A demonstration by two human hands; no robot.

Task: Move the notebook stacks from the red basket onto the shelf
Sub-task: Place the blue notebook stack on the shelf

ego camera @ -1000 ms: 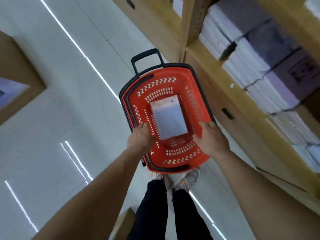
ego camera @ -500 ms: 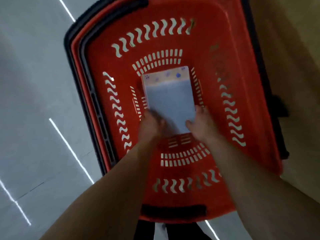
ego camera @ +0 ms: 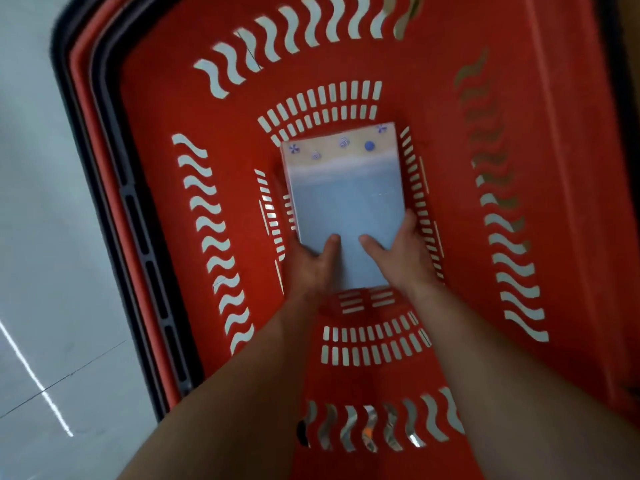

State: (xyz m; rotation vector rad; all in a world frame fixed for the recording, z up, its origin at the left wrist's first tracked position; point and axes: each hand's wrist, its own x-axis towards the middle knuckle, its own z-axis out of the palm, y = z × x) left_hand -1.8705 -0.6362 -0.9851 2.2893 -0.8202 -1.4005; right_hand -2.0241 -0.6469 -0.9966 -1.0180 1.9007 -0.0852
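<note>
I look straight down into the red slotted plastic basket. Low inside it is one plastic-wrapped stack of pale blue notebooks, with a band of small blue motifs along its far end. My left hand grips the stack's near left corner, thumb flat on the cover. My right hand grips the near right edge likewise. The other fingers are hidden at the sides. Grey tiled floor shows at left.
</note>
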